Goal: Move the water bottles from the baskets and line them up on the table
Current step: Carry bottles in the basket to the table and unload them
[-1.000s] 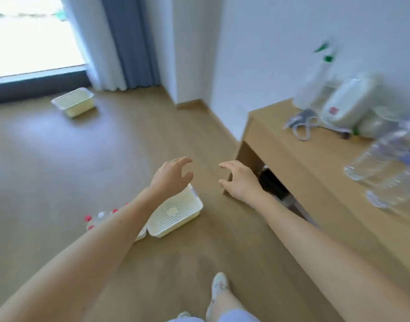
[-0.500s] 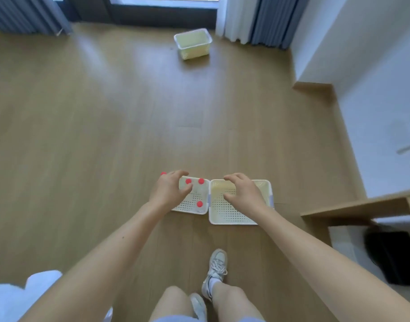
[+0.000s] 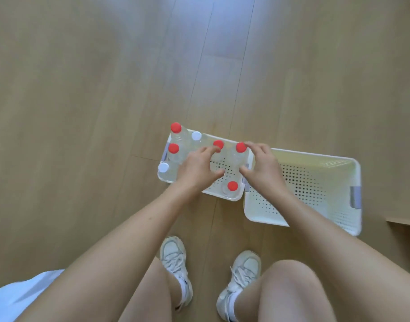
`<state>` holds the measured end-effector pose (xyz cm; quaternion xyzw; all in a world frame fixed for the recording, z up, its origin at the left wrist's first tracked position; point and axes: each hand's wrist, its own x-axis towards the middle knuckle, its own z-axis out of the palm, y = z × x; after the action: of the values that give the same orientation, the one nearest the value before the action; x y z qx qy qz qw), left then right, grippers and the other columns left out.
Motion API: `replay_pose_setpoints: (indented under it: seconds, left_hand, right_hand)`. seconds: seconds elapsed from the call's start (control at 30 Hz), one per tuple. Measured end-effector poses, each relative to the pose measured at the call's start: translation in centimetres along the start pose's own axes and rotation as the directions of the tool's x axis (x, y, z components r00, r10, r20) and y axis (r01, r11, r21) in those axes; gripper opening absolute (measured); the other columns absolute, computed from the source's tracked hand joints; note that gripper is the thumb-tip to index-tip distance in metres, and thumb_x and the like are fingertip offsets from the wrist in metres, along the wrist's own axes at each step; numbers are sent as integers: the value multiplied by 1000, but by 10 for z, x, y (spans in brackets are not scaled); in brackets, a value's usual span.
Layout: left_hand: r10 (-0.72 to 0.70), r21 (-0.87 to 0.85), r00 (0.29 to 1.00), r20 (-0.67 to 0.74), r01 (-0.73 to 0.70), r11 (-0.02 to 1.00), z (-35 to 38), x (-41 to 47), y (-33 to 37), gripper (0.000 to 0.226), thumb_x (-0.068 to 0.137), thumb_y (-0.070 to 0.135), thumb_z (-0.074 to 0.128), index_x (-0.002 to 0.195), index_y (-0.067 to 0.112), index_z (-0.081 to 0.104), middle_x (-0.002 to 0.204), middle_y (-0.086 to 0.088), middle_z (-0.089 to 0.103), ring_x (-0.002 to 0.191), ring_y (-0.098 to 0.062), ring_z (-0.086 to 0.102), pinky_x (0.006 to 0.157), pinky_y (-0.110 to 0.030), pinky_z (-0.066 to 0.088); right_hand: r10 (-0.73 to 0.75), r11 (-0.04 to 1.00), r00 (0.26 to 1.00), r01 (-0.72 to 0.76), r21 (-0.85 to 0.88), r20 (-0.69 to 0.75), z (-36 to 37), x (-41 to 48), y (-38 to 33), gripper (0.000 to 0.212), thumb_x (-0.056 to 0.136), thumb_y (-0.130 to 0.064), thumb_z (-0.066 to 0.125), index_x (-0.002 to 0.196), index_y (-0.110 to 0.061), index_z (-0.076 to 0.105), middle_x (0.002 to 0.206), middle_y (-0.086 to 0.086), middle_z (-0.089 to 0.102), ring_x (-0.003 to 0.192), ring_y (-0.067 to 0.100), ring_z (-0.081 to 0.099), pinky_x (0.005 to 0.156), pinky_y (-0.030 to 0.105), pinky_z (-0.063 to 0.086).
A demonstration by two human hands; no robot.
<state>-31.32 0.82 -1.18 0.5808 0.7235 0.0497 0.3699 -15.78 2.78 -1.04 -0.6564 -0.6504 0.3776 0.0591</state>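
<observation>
My left hand (image 3: 199, 169) and right hand (image 3: 263, 169) hover half-open, gripping nothing, over the bottles (image 3: 174, 148) packed in the basket (image 3: 223, 196) beneath them, where a hasty grab could, I reckon, topple close neighbours

Five red caps (image 3: 232, 185) and two white caps (image 3: 196, 135) topped the clear water bottles (image 3: 179, 140) in a cream-white basket (image 3: 222, 196), whose base was patterned with rows of small dark holes. The neighbouring basket (image 3: 315, 156) showed the same cream-white and the same dotted pattern, with a pale grey handle (image 3: 355, 197). The floorboards (image 3: 83, 89) were light tan with a faint wood grain, while the lace-up sneakers (image 3: 245, 266), socks (image 3: 183, 282) and a fold of fabric (image 3: 18, 296) were white.
</observation>
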Motion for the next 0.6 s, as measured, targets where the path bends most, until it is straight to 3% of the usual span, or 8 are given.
replay_pose_setpoints:
  seconds: [0.07, 0.23, 0.33, 0.43, 0.53, 0.6]
  left_hand:
    - [51, -5, 998, -44, -51, 999, 32, 41, -15, 54, 78, 32, 67, 128, 27, 48, 132, 5, 48, 122, -20, 44, 94, -36, 44]
    - [150, 68, 981, -126, -142, 988, 74, 113, -40, 58, 77, 27, 69, 130, 29, 47, 141, 1, 39, 127, -23, 36, 98, -36, 41]
    - [203, 87, 967, -155, -191, 978, 85, 136, -47, 38, 78, 18, 66, 115, 20, 61, 115, -5, 53, 109, -26, 47, 87, -29, 40]
    - [220, 62, 962, -160, -212, 975, 84, 142, -43, 18, 74, 9, 64, 92, 8, 67, 85, 0, 45, 86, -24, 48, 70, -22, 31]
    - [190, 36, 974, -122, -187, 982, 72, 125, -36, 17, 72, 5, 65, 88, 7, 68, 74, 8, 35, 77, -19, 47, 67, -20, 34]
    - [185, 28, 978, -97, -183, 983, 54, 101, -24, 18, 71, 4, 66, 89, 7, 68, 77, 6, 38, 76, -17, 48, 67, -20, 35]
  right_hand:
    - [-20, 999, 999, 19, -34, -33, 28, 35, 24, 54, 82, -16, 60, 133, -25, 43, 130, -3, 43, 111, 18, 50, 78, 26, 39]
    - [-96, 989, 993, 88, -115, -68, 73, 98, 60, 60, 81, -21, 62, 136, -28, 39, 134, -2, 40, 115, 21, 45, 91, 33, 44]
    - [-128, 982, 988, 113, -154, -86, 85, 117, 68, 39, 83, -16, 58, 121, -21, 54, 121, 3, 50, 111, 25, 42, 86, 27, 38]
    - [-122, 988, 986, 110, -106, -115, 85, 120, 65, 21, 81, -9, 58, 102, -11, 63, 100, 4, 50, 104, 26, 44, 77, 22, 33]
    - [-102, 992, 991, 95, -83, -85, 77, 104, 56, 17, 80, -3, 59, 95, -8, 64, 92, 1, 44, 103, 24, 47, 75, 22, 35]
    - [-72, 996, 994, 66, -66, -85, 61, 81, 45, 20, 80, -2, 59, 97, -9, 64, 92, 1, 44, 102, 24, 47, 76, 22, 35]
